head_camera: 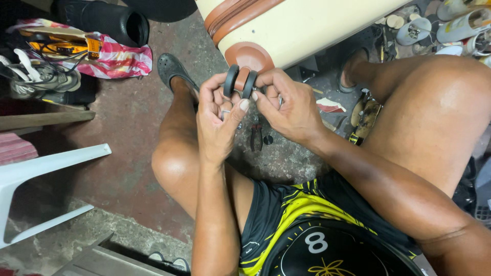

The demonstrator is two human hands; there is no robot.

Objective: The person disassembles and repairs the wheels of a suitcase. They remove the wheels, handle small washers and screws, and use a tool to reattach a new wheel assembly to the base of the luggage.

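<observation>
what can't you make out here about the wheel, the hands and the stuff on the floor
Head view, the only one:
- Wheel axle and mount: hidden behind the left hand and right hand fingers.
- Suitcase: cut off by the top edge; only a corner shows.
- Pliers on the floor: jaws partly covered by the hands.
- Small tools by the right leg: too small and cluttered to identify.

Both hands, left hand and right hand, are hemmed in at the wheel assembly, with the cream suitcase closing the way ahead and the person's bare knees on either side. Pliers lie on the concrete floor just beneath. Open floor lies leftward, bounded by the white plastic chair and patterned bag; tools and cans crowd the right.
</observation>
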